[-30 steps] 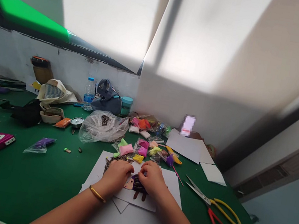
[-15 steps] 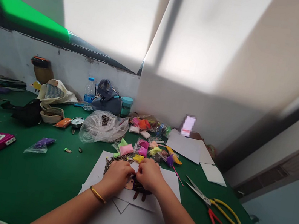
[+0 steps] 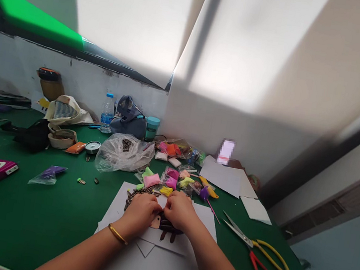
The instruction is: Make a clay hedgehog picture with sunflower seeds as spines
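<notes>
White sheets of paper (image 3: 158,265) lie on the green table. On them is a dark figure (image 3: 171,229) covered in seeds, with a peach-coloured face piece (image 3: 155,222) and brown legs. My left hand (image 3: 142,211), a gold bangle at its wrist, has its fingers pressed together at the figure's upper left. My right hand (image 3: 178,208) is closed over the figure's top, close to the left fingertips. Whatever either hand pinches is too small or hidden. Striped seeds (image 3: 131,195) lie behind my left hand.
Scissors (image 3: 253,244) with yellow and red handles lie right of the paper. Bags of coloured clay (image 3: 172,182) and a plastic bag of seeds (image 3: 124,155) sit behind it. A bottle (image 3: 106,116), a teal-lidded jar (image 3: 152,129) and a propped phone (image 3: 226,152) stand near the wall.
</notes>
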{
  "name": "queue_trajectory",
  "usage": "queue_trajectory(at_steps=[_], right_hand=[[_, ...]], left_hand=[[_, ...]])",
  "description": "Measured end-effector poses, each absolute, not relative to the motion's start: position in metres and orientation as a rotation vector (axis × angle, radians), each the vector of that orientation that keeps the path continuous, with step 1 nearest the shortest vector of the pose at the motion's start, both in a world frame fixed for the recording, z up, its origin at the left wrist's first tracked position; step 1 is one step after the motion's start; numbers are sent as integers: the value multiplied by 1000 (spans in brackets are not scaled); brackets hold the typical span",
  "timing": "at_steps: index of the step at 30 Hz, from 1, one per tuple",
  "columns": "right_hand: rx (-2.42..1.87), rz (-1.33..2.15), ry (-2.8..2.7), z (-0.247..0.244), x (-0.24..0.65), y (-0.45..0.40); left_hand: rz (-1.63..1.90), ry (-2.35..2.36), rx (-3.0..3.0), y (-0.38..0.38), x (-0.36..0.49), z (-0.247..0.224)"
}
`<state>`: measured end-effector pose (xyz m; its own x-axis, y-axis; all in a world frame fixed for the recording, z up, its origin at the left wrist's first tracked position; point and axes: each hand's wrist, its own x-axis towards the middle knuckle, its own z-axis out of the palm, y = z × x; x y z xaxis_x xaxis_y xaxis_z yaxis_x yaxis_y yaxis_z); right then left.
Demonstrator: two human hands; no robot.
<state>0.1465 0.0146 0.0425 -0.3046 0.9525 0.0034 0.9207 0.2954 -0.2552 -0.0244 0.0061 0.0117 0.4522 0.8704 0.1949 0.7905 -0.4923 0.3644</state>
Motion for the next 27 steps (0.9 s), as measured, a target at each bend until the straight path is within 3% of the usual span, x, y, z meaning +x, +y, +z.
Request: queue_trajectory(at_steps=[27], right_hand=[[-1752,329,-2391,42,147,16]], left_hand=[[463,1472,2400,7,-25,10]])
